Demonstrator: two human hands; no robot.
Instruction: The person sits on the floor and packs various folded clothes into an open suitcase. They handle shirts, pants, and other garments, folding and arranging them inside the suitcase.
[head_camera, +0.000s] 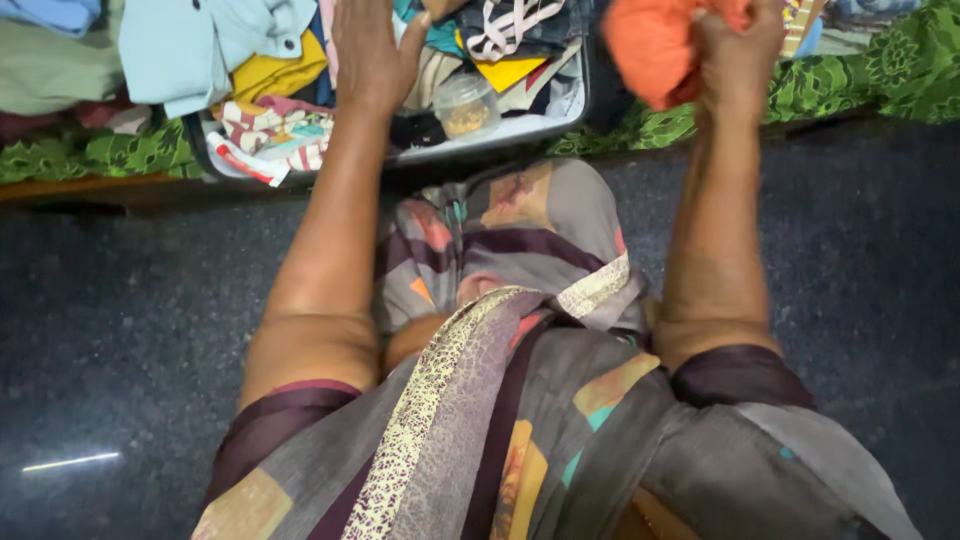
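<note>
The view looks down over the person's patterned grey, maroon and orange garment (540, 400) toward the far edge of a dark speckled floor (130, 330), where an open suitcase (545, 125) lies packed with clothing.

Left hand (372, 50): extended forward over the suitcase contents, palm down, fingers spread flat. The grip is released; it holds nothing. It sits above mixed folded garments, just beside a yellow cloth (275, 72) and a light blue shirt (210, 45). Whether the palm presses on the clothes beneath cannot be determined.

Right hand (735, 50): raised at the right end of the suitcase, fingers clenched on an orange cloth (650, 45). The cloth is bunched and hangs to the left of the fist, above the suitcase's right edge.

Adjacent items:
- 1 small clear round container (466, 103) with brownish contents rests inside the suitcase near its front wall, between the 2 arms.
- A red-and-white striped cloth (265, 140) lies at the front left of the suitcase.
- A green patterned sheet (880, 70) lies under and beside the suitcase, reaching both edges of the view.
</note>
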